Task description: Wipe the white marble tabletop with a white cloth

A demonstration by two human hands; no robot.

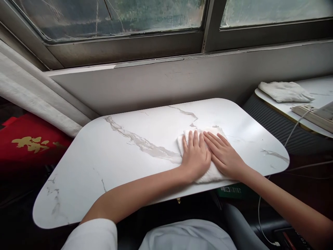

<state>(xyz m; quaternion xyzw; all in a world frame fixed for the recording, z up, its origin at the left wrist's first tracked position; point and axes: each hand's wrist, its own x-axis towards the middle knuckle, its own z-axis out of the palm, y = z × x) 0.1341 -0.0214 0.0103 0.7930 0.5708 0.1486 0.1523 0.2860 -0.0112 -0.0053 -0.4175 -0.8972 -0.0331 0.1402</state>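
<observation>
A folded white cloth [215,173] lies flat on the white marble-patterned tabletop [85,156], right of its middle and close to the near edge. My left hand [195,156] presses on the cloth with its palm down and fingers stretched out. Beside it, my right hand [223,152] also rests flat on the cloth, its fingers extended and angled toward the left. The two hands meet near the index fingers. Neither hand's fingers are curled round the cloth, and part of it is hidden beneath them.
A wall and a window frame [130,48] run behind the table. A white curtain [39,93] and a red cloth with gold print [39,142] are at left. On a second table at right lie another folded cloth [286,91] and a power strip [312,116] with a white cable.
</observation>
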